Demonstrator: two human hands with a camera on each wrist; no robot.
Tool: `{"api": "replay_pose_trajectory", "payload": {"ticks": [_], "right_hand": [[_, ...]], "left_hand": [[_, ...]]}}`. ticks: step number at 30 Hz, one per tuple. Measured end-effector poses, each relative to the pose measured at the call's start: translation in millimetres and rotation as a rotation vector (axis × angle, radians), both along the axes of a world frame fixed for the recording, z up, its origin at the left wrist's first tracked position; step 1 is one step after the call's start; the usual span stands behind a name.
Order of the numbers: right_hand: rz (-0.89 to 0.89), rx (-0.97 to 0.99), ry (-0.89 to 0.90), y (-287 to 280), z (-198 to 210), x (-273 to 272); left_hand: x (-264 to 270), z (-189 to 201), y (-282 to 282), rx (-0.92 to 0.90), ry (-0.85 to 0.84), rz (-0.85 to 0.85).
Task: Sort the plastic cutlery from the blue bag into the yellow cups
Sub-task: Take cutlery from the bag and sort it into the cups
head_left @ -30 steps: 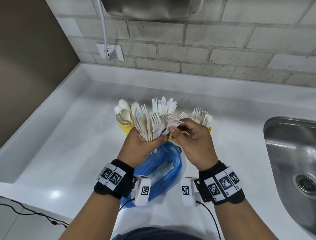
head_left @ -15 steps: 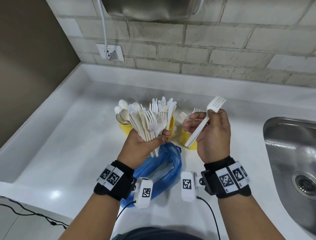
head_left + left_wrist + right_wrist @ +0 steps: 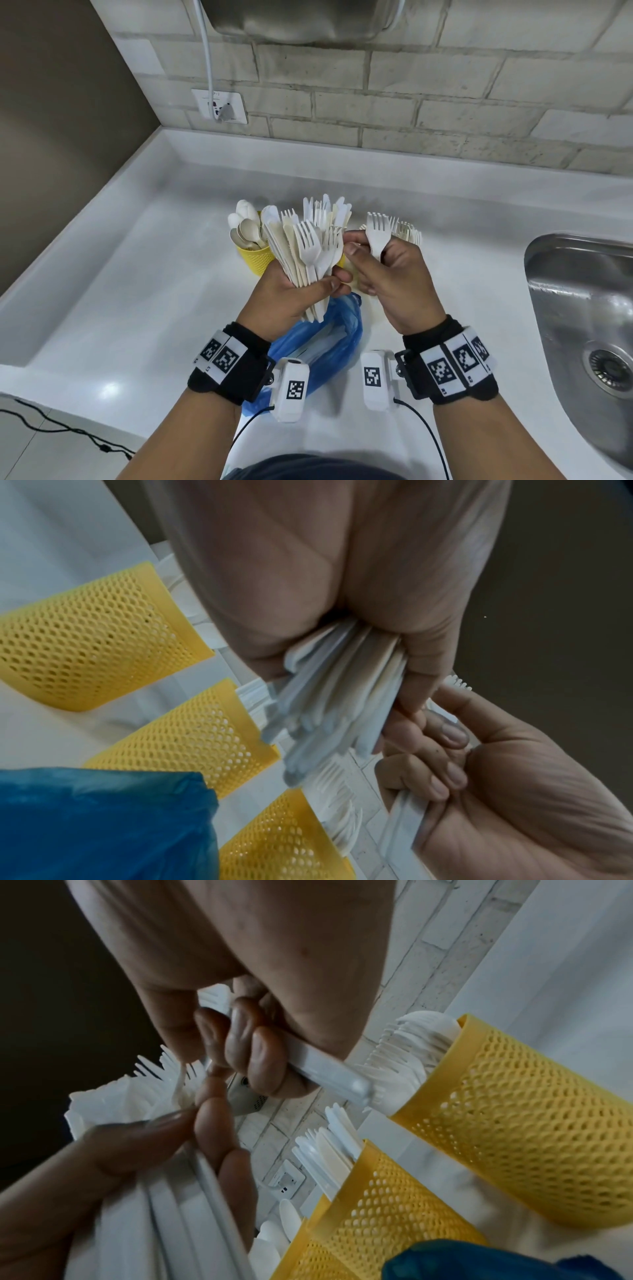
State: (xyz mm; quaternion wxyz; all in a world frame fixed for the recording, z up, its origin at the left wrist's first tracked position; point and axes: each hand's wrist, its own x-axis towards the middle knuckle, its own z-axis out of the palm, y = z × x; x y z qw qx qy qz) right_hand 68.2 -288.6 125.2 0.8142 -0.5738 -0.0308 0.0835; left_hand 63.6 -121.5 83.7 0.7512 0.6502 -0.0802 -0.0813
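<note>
Having swung our right hand (image 3: 390,274), fingers curled round one fork (image 3: 376,230), back beside our left hand's (image 3: 291,298) clenched cutlery bundle (image 3: 308,253), we're picking another w/o dropping the 1st.

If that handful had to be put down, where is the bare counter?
Bare counter lies left of the yellow cups, and between them and the sink. It is crowded around the cups and the blue bag.

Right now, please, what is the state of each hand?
Left hand: closed around a mixed bundle of white plastic cutlery.
Right hand: closed, holding one white plastic fork.
</note>
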Motion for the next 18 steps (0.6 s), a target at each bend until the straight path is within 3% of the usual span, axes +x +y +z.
{"api": "replay_pose_trajectory", "payload": {"ticks": [8, 11, 18], "right_hand": [[0.081, 0.031, 0.045, -2.9, -14.7, 2.8], [0.032, -0.014, 0.014, -1.8, -19.9, 3.1], [-0.070, 0.088, -0.021, 1.5, -11.6, 2.3]], "left_hand": [[-4.7, 3.3, -2.1, -0.044, 0.037, -0.066], [-5.8, 3.8, -3.5, -0.044, 0.031, -0.067], [-6.3, 2.7, -6.4, -0.054, 0.027, 0.019]]}}
